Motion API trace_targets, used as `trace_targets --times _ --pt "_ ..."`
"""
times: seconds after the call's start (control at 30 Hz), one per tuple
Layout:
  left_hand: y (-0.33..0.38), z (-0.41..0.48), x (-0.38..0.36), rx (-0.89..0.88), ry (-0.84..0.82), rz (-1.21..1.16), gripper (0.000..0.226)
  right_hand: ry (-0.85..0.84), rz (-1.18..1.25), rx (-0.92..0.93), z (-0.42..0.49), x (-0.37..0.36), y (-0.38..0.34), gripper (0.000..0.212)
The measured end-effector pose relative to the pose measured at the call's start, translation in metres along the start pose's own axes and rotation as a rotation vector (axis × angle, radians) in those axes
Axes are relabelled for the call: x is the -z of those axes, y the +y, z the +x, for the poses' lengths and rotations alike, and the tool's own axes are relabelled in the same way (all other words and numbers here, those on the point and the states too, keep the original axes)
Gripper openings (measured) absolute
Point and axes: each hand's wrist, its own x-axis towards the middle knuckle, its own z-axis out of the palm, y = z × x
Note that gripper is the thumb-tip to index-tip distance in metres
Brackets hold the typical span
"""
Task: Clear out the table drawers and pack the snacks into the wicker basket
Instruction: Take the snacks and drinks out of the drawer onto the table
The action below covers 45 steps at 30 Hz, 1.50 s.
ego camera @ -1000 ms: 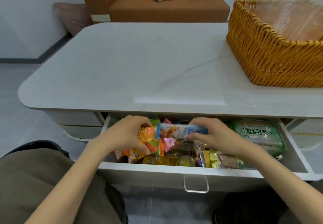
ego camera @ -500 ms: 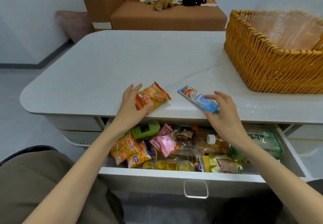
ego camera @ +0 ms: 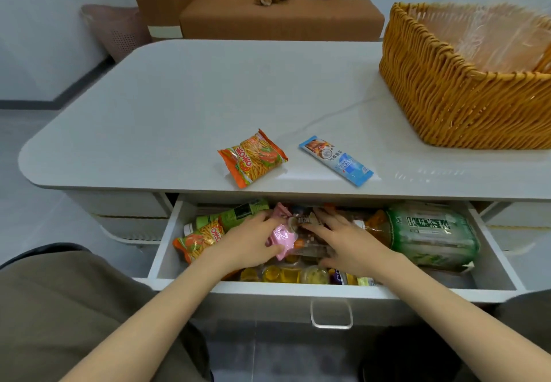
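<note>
In the open drawer (ego camera: 165, 244), the left hand (ego camera: 247, 243) curled round a pink packet (ego camera: 282, 237) near the middle. Just beside it, the right hand (ego camera: 347, 243) lay with fingers spread over a clear packet (ego camera: 308, 250); whether it gripped could not be told. The snacks were heaped there, so a pull might have dragged neighbours over the drawer's front edge. The orange snack bag (ego camera: 253, 158) and blue bar (ego camera: 336, 160) lay near the table's (ego camera: 149, 107) front edge, where a rising wrist could knock them off. The wicker basket (ego camera: 447, 98) stood at the far right corner.
</note>
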Motion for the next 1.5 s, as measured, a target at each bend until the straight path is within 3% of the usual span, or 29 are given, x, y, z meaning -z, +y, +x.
trace_targets --times 0.07,0.2,0.37,0.6,0.73,0.83,0.9,1.07,1.2,1.37,1.5 --pt "-0.003 0.012 -0.01 0.072 -0.012 -0.052 0.065 -0.049 -0.065 -0.026 0.001 -0.003 0.002 0.083" --pt "-0.007 0.023 -0.024 0.135 0.004 -0.089 0.067 -0.041 -0.125 -0.023 0.005 -0.006 0.0 0.077" --pt "-0.013 0.03 -0.03 0.127 0.067 -0.209 0.052 -0.018 -0.102 0.002 0.004 -0.001 -0.002 0.064" --pt "-0.014 0.033 -0.028 0.144 0.112 -0.253 0.045 0.185 -0.044 0.023 0.0 0.003 -0.003 0.044" --pt "-0.011 0.03 -0.028 0.152 0.09 -0.125 0.061 0.232 -0.072 0.018 -0.005 0.007 -0.006 0.057" --pt "-0.008 0.029 -0.025 0.168 0.092 -0.109 0.059 0.282 -0.045 -0.001 -0.02 0.021 -0.008 0.06" --pt "-0.006 0.027 -0.022 0.19 0.108 -0.133 0.05 0.349 0.035 0.007 -0.032 0.033 -0.009 0.056" --pt "-0.003 0.018 -0.016 0.181 0.18 -0.185 0.034 0.607 0.517 0.073 -0.049 0.056 -0.014 0.037" --pt "0.007 0.005 -0.006 0.123 0.229 -0.156 0.026 0.803 0.784 0.079 -0.053 0.065 -0.016 0.036" --pt "0.032 -0.022 0.031 -0.025 0.363 -0.092 0.014 0.92 0.601 0.06 -0.05 0.07 -0.007 0.038" --pt "0.038 -0.046 0.068 -0.041 0.343 -0.413 0.006 0.949 0.482 -0.038 -0.033 0.062 0.014 0.041"
